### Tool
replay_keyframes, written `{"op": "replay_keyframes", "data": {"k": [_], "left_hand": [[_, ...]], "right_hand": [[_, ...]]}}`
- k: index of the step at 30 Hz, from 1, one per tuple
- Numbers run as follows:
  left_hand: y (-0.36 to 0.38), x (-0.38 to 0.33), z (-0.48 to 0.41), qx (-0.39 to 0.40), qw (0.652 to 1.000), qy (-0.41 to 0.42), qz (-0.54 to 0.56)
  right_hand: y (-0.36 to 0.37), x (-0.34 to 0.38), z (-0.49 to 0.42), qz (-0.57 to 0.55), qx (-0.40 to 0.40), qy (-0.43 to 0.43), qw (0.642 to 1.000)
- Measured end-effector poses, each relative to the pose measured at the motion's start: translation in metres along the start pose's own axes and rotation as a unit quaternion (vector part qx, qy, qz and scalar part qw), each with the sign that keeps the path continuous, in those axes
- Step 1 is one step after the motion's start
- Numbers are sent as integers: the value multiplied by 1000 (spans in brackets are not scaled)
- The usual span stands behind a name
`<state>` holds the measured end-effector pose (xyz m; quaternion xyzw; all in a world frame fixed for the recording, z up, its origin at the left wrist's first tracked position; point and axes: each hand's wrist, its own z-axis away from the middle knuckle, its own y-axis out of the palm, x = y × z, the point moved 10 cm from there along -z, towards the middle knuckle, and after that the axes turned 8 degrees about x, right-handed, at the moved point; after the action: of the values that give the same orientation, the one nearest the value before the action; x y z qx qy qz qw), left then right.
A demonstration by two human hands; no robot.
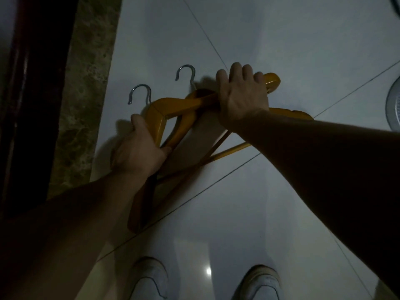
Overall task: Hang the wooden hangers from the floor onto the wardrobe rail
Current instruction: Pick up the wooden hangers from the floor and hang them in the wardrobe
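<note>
**Two hangers gripped on the floor**

My left hand (138, 150) is closed around the shoulder of the near wooden hanger (160, 118). My right hand (242, 94) is clamped over the arm of the far wooden hanger (272, 82). Both lie crossed on the tiled floor (281, 40), steel hooks (140, 92) pointing toward its marble border (86, 83) at the left edge.
</note>
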<state>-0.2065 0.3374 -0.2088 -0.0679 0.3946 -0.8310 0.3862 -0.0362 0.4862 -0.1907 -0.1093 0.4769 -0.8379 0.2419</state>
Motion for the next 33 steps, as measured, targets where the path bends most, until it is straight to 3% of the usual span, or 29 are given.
{"op": "replay_keyframes", "data": {"k": [4, 11, 17, 23, 28, 33], "left_hand": [[10, 4, 2, 22, 1000, -5, 14], [25, 2, 6, 41, 999, -10, -11], [31, -7, 6, 75, 993, 40, -87], [24, -10, 17, 104, 989, 30, -99], [-8, -15, 57, 114, 988, 9, -102], [-51, -26, 113, 133, 983, 22, -121]], "right_hand": [[22, 9, -1, 30, 60, -18, 998], [33, -5, 6, 4, 92, 17, 996], [52, -13, 18, 17, 126, 3, 992], [54, -23, 50, 2, 136, -5, 991], [34, -35, 96, -118, 169, 51, 977], [-6, -31, 158, -234, 290, -9, 928]]}}
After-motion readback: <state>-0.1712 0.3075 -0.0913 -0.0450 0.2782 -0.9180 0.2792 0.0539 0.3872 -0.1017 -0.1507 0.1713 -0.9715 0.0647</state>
